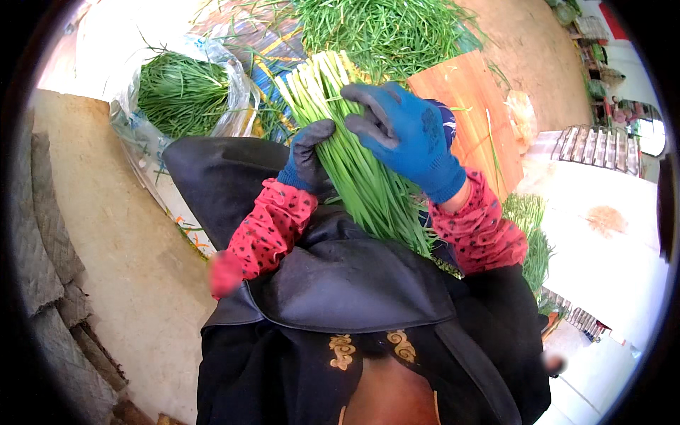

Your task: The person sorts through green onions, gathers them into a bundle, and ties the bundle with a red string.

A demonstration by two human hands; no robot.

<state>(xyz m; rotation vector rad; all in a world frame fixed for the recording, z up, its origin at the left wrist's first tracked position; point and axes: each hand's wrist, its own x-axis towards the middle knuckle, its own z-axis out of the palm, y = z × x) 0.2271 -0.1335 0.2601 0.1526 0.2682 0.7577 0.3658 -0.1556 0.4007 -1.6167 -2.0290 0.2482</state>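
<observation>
A thick bunch of garlic chives (pixel 361 183) lies slantwise over my lap, its pale cut ends pointing up and away and its green leaf tips toward me. My left hand (pixel 309 150), in a blue and grey work glove, is wrapped round the bunch's left side. Over the upper right of the bunch is my right hand (pixel 407 134) in a matching glove, fingers bent, with a gap between the upper finger and the one below. Nothing shows between those fingers. A black apron (pixel 340 280) covers my lap, and red dotted sleeves cover my forearms.
Loose chives (pixel 386 32) are heaped ahead on a mat. An open clear plastic bag (pixel 242 92) with more chives stands at the left. A wooden board (pixel 460 106) lies by my right hand, and further chives (pixel 528 227) lie beside my right elbow.
</observation>
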